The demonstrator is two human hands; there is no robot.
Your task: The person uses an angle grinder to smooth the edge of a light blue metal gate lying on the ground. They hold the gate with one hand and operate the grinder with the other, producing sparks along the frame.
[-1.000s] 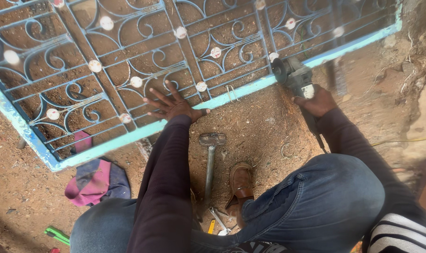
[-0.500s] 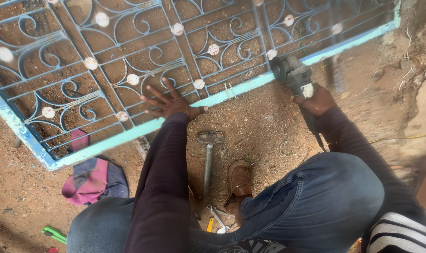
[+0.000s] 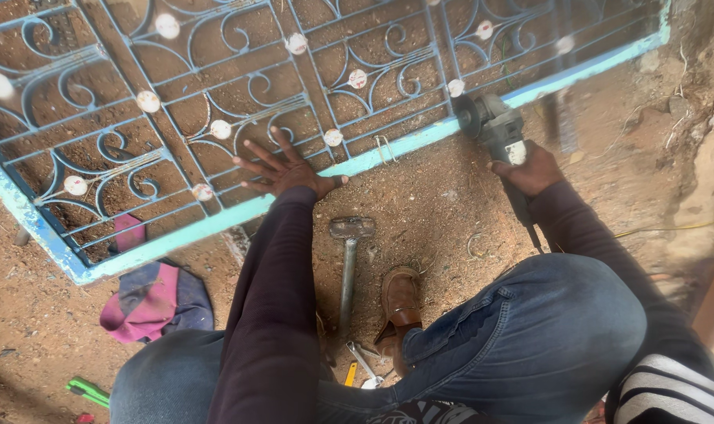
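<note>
Head view. Your left hand (image 3: 282, 171) lies flat with the fingers spread wide, palm down on the scrolled bars of the light-blue wrought-iron gate panel (image 3: 216, 224), just inside its near frame rail; it grips nothing. The panel lies flat on the reddish dirt ground (image 3: 435, 204), and its white round discs (image 3: 147, 101) sit at the bar joints.

Your right hand (image 3: 534, 166) is closed round the body of the grey angle grinder (image 3: 494, 126). The grinder's disc end sits at the near rail of the panel, towards its right end; whether disc and rail touch, you cannot tell.

On the dirt between your arms lies a metal-handled hammer (image 3: 349, 263), head towards the rail but apart from it. Your brown leather shoe (image 3: 400, 302) is just beside its handle. A pink and blue cloth (image 3: 157, 298) lies near the panel's left near corner. A green tool (image 3: 88, 390) lies at the lower left.
</note>
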